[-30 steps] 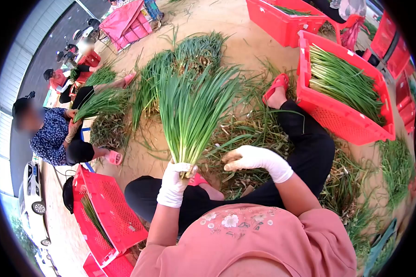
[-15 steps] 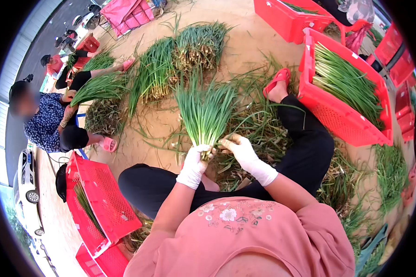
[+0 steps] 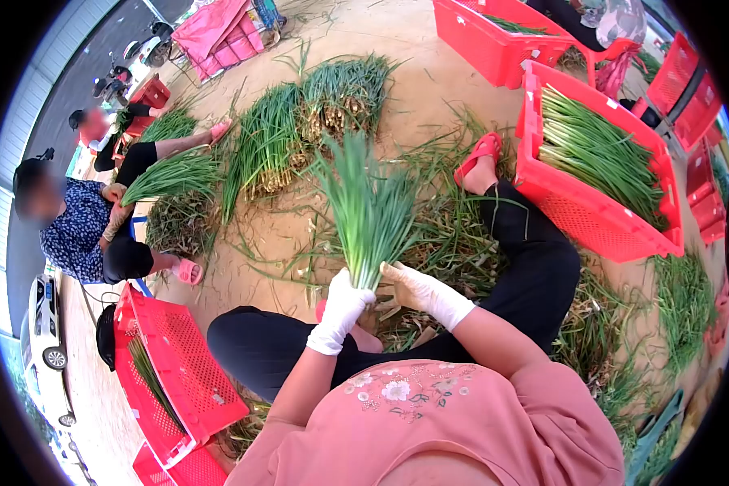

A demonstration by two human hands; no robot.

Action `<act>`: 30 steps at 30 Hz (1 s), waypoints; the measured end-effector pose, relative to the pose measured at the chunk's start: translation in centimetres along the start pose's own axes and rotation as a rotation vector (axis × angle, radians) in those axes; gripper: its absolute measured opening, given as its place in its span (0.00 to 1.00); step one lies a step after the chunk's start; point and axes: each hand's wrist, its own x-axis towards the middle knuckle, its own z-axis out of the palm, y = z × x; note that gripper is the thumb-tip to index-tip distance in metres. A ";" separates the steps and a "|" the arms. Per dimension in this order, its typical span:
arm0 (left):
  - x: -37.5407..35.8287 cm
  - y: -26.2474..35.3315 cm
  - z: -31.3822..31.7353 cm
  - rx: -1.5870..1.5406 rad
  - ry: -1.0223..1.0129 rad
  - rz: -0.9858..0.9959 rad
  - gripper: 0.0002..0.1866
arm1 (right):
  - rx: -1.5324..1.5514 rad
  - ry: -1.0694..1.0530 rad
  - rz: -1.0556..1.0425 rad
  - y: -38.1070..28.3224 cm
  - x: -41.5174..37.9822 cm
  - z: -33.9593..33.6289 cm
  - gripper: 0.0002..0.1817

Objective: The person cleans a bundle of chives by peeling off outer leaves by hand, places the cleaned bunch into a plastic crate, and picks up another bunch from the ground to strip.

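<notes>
A fanned bunch of green stalks (image 3: 368, 219) stands upright in front of me, its leaf tips blurred. My left hand (image 3: 349, 298), in a white glove, is wrapped round the pale lower ends. My right hand (image 3: 411, 287), also gloved, lies against the right side of the bunch near its base; its fingertips are partly hidden, and whether they grip a stalk is unclear. Loose trimmings (image 3: 462, 243) lie on the ground beyond and beside my hands.
Bundled stalks (image 3: 267, 142) lie ahead. A red crate (image 3: 599, 215) of stalks stands at right, another red crate (image 3: 182, 348) at lower left. A person in a blue patterned top (image 3: 77, 223) holds stalks at left. More people and crates are farther off.
The bunch has lifted slightly and its tips have blurred. My left hand has shifted a little left and down; my right hand now lies closer against the stalks, slightly lower.
</notes>
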 end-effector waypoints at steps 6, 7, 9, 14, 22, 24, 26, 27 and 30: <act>-3.0 0.4 4.0 1.067 -0.075 0.209 0.43 | 0.309 0.156 -0.143 1.4 1.4 2.2 0.09; -3.1 0.0 4.3 0.976 -0.090 0.250 0.47 | 0.318 0.202 -0.142 1.4 0.8 2.2 0.07; -3.2 -0.7 4.3 0.609 -0.183 0.271 0.51 | 0.303 0.223 -0.165 1.3 0.1 1.5 0.07; -2.3 2.2 2.1 0.075 -0.262 0.151 0.46 | 0.164 0.206 -0.323 -0.6 -2.1 0.9 0.12; 5.8 1.9 -0.4 -0.853 -0.522 -0.049 0.38 | -0.235 -0.029 -0.249 -1.6 -4.2 1.7 0.30; 8.5 -1.1 0.3 -1.320 -0.493 -0.078 0.27 | -0.237 -0.175 -0.134 -1.7 -4.4 1.8 0.32; 9.2 -2.0 0.6 -1.440 -0.452 -0.039 0.30 | -0.291 -0.181 -0.055 -1.9 -4.3 1.2 0.32; 8.8 -1.8 0.5 -1.425 -0.429 -0.016 0.31 | -0.356 -0.136 -0.031 -2.0 -3.9 0.2 0.32; 7.8 -0.4 -0.1 -1.274 -0.374 -0.100 0.32 | -0.478 0.006 -0.202 -3.5 -3.9 1.6 0.29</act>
